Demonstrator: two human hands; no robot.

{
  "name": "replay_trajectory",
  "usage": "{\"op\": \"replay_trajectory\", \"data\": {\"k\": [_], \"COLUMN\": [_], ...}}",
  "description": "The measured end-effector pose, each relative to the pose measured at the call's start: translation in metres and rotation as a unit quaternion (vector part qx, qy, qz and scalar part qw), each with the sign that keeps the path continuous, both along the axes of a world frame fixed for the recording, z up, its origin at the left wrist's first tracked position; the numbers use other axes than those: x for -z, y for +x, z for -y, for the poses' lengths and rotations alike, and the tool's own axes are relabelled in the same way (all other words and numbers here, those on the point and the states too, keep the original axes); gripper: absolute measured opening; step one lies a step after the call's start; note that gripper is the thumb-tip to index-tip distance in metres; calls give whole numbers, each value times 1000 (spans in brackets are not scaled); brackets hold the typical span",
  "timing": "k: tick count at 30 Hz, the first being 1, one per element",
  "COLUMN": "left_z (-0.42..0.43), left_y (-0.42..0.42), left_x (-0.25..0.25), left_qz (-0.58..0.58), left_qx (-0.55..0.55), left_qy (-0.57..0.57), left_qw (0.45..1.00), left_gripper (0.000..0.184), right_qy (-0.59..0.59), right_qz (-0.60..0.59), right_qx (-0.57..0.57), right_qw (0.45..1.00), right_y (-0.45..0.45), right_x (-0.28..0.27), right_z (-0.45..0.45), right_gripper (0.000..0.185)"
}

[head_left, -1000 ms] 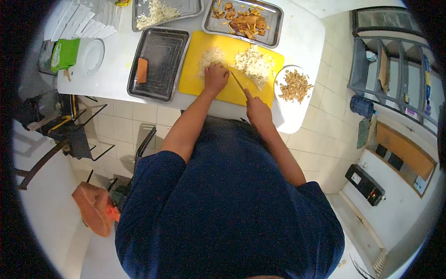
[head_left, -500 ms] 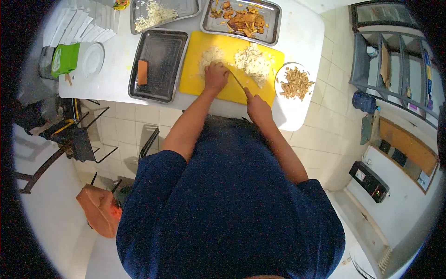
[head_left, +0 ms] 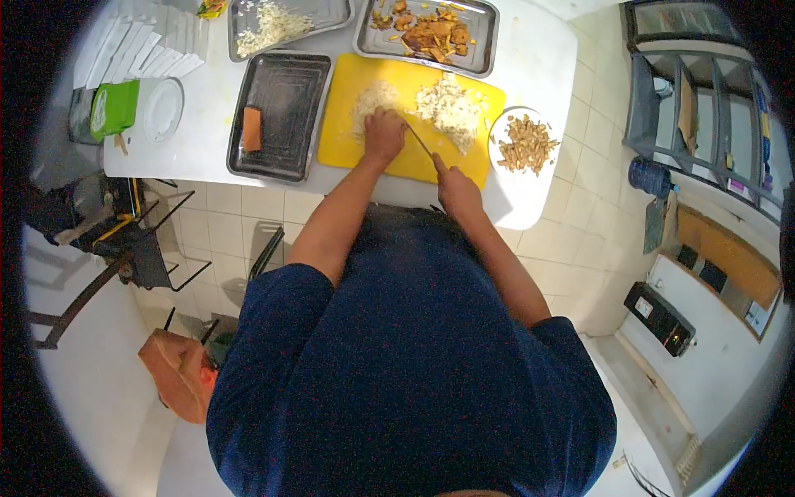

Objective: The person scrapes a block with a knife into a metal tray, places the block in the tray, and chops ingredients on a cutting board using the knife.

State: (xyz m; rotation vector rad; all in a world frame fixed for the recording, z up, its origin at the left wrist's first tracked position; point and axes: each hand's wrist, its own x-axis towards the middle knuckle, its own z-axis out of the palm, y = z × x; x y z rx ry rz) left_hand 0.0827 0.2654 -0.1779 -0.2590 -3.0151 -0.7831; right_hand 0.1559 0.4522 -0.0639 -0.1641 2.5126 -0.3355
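My right hand (head_left: pixel 459 191) is closed round the handle of a knife (head_left: pixel 421 143), its index finger stretched along the back. The blade slants up and left across the yellow cutting board (head_left: pixel 339 147), its tip beside my left hand (head_left: pixel 385 137). That hand rests on the board with bent fingers pressed together; what lies under them is hidden. Just above and left of those fingers spreads a thin patch of finely chopped pale food (head_left: pixel 374 96). A bigger heap of chopped pale pieces (head_left: pixel 448 109) sits at the board's upper right.
Right of the board stands a white plate (head_left: pixel 498 150) with brown pieces. A dark tray (head_left: pixel 286 99) at left holds an orange-brown block (head_left: pixel 252 129). Two more trays, one with browned food (head_left: pixel 435 35), one with pale shreds (head_left: pixel 277 29), lie beyond. A green packet (head_left: pixel 114 109) sits far left.
The whole view has shifted very slightly. Both hands and the knife keep nearly the same place on the board, and the food heaps look unchanged.
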Motion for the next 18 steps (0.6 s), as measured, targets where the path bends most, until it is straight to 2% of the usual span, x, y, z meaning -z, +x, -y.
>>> {"op": "replay_trajectory", "data": {"k": [3,18], "left_z": [2,2], "left_y": [-5,-5], "left_x": [-9,-2], "left_qz": [22,4], "left_qx": [0,16], "left_qy": [-10,-24], "left_qw": [1000,1000], "left_gripper": [11,10], "right_qy": [-1,-2], "right_qz": [3,24], "right_qx": [1,1], "right_qw": [1000,1000], "right_y": [-4,-2], "right_x": [-6,-11], "right_z": [-1,2], "right_gripper": [57,59]}}
